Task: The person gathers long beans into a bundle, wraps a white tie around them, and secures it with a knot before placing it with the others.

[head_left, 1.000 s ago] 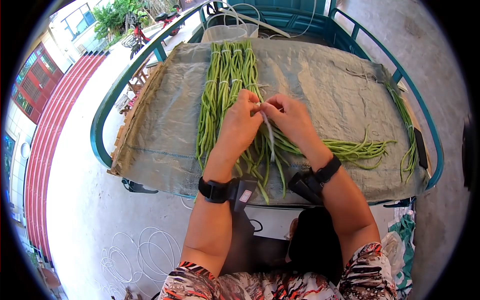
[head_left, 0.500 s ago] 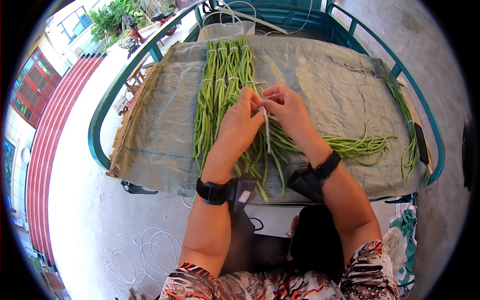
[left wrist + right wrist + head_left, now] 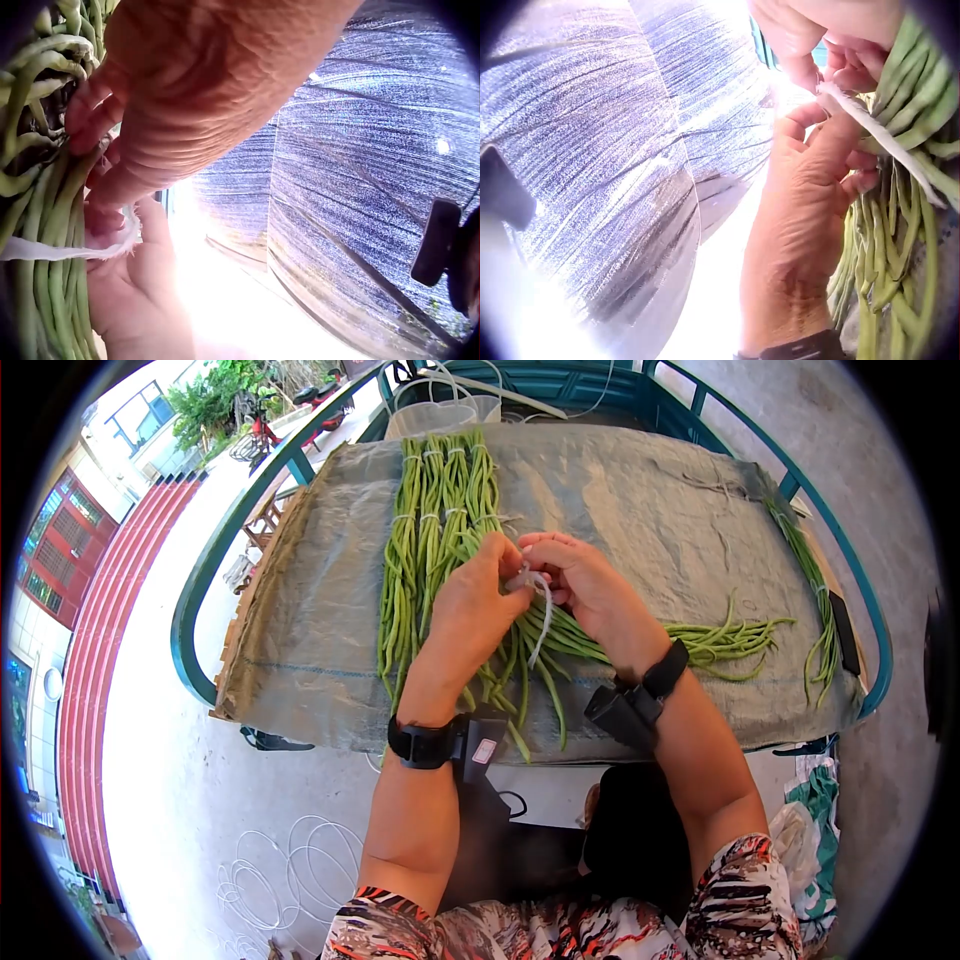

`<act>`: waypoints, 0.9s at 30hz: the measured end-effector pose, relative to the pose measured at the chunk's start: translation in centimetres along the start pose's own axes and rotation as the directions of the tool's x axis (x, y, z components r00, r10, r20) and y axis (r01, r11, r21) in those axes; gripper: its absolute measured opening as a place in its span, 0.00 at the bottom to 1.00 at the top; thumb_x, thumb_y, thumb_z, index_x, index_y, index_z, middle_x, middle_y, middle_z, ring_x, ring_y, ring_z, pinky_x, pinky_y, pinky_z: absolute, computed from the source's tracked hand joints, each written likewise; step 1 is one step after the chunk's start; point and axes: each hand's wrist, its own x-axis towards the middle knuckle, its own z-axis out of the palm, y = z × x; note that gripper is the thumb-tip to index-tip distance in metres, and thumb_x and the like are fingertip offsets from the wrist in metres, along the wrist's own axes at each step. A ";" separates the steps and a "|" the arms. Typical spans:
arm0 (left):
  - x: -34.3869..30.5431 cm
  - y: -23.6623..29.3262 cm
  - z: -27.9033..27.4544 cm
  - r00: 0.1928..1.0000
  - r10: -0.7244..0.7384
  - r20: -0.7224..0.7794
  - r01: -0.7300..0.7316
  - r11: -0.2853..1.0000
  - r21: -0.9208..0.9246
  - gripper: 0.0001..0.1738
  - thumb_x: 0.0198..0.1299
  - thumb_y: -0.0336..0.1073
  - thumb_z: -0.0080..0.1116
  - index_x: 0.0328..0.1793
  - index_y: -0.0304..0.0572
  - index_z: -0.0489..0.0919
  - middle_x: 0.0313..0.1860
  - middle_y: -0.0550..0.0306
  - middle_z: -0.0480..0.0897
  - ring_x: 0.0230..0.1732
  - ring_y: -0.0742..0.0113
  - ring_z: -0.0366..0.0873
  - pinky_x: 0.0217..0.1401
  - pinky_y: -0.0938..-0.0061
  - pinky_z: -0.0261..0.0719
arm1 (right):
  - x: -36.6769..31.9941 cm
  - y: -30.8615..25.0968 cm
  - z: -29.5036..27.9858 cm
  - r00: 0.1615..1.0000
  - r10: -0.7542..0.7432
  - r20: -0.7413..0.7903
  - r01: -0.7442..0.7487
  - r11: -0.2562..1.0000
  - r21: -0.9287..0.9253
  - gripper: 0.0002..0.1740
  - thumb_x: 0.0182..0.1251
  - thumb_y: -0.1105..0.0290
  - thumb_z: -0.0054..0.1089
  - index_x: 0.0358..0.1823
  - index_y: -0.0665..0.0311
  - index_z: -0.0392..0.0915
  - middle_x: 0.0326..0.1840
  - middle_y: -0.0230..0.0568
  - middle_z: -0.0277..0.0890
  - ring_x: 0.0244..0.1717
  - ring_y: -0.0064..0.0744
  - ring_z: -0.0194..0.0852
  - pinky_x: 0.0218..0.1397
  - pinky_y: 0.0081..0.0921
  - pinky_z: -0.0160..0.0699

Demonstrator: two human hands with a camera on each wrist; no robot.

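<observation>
1. Left hand [image 3: 470, 605] and right hand [image 3: 592, 588] meet over the beans [image 3: 725, 645], thumb and fingers of each pinching at the white strip [image 3: 546, 622], though the fingertips are partly hidden. Tying looks like the step in hand, and we seem to be down to the knot!
2. Cart [image 3: 600, 393] is the big one out here: its rail [image 3: 182, 635] curves past both sides, a hard limit for anything swung wide.
3. Sheet [image 3: 620, 500] next, with open room to the right of the hands and another bare stretch left of the bundles [image 3: 432, 485]. Forearms cross its near edge; a side bunch [image 3: 824, 622] lies by the right edge.
4. Bundles, four side by side, white ties round them, close against the left knuckles: little room that way.
5. Beans being worked lie under the hands, some fanning to the near edge, others running right.
6. Strip, smallest of all: it crosses the stems, its tail hanging loose. Next move probably calls for an even pull on both ends, snug without bruising stems or catching a fingertip.
</observation>
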 end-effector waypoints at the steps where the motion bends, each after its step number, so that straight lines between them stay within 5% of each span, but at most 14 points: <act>1: 0.0 -0.1 0.1 1.000 0.018 -0.013 -0.018 1.000 0.014 0.14 0.53 0.31 0.65 0.41 0.40 0.72 0.30 0.59 0.76 0.32 0.71 0.72 0.37 0.75 0.71 | 0.1 0.0 -0.1 1.000 0.011 0.004 -0.011 1.000 0.021 0.09 0.59 0.71 0.61 0.40 0.59 0.75 0.27 0.24 0.72 0.21 0.10 0.62 0.20 0.11 0.51; 7: -0.1 -0.1 0.2 1.000 0.018 -0.022 -0.018 1.000 0.005 0.11 0.53 0.30 0.64 0.40 0.39 0.73 0.28 0.59 0.75 0.32 0.71 0.72 0.37 0.75 0.71 | 0.2 0.1 -0.2 0.999 0.006 0.037 -0.008 0.998 0.056 0.05 0.62 0.67 0.62 0.36 0.57 0.75 0.26 0.23 0.70 0.21 0.11 0.60 0.19 0.11 0.50; 13: 0.0 -0.9 0.4 1.000 0.010 -0.010 -0.010 1.000 -0.013 0.07 0.65 0.35 0.55 0.39 0.38 0.75 0.27 0.61 0.76 0.30 0.76 0.70 0.34 0.78 0.69 | 0.1 -0.1 -0.4 1.000 0.012 0.009 -0.013 0.996 0.085 0.06 0.63 0.65 0.63 0.35 0.55 0.75 0.25 0.22 0.68 0.21 0.11 0.59 0.19 0.11 0.52; 16: 0.3 -0.9 0.5 0.999 -0.040 -0.028 0.032 0.970 -0.239 0.13 0.70 0.40 0.49 0.40 0.37 0.76 0.27 0.62 0.76 0.28 0.78 0.69 0.32 0.81 0.67 | 0.9 0.0 -1.0 0.998 -0.063 0.031 0.062 0.998 0.033 0.05 0.64 0.66 0.63 0.37 0.55 0.76 0.25 0.22 0.68 0.21 0.11 0.59 0.18 0.11 0.53; 22: 0.6 -0.9 0.5 0.951 0.078 -0.300 -0.133 0.977 -0.167 0.17 0.72 0.44 0.44 0.45 0.39 0.78 0.28 0.63 0.77 0.23 0.78 0.68 0.28 0.82 0.66 | -0.1 -0.6 -1.0 0.996 -0.083 0.036 0.083 0.997 -0.001 0.06 0.64 0.65 0.64 0.39 0.55 0.78 0.24 0.21 0.67 0.21 0.11 0.58 0.21 0.11 0.54; 27: 0.4 -0.4 -0.1 0.989 -0.064 -0.130 0.025 0.961 -0.276 0.23 0.74 0.50 0.38 0.47 0.40 0.78 0.31 0.62 0.78 0.22 0.78 0.69 0.26 0.82 0.66 | -0.4 -0.6 -0.8 0.980 -0.155 0.127 0.163 0.985 -0.056 0.05 0.66 0.65 0.62 0.39 0.55 0.78 0.23 0.20 0.66 0.21 0.10 0.57 0.22 0.11 0.53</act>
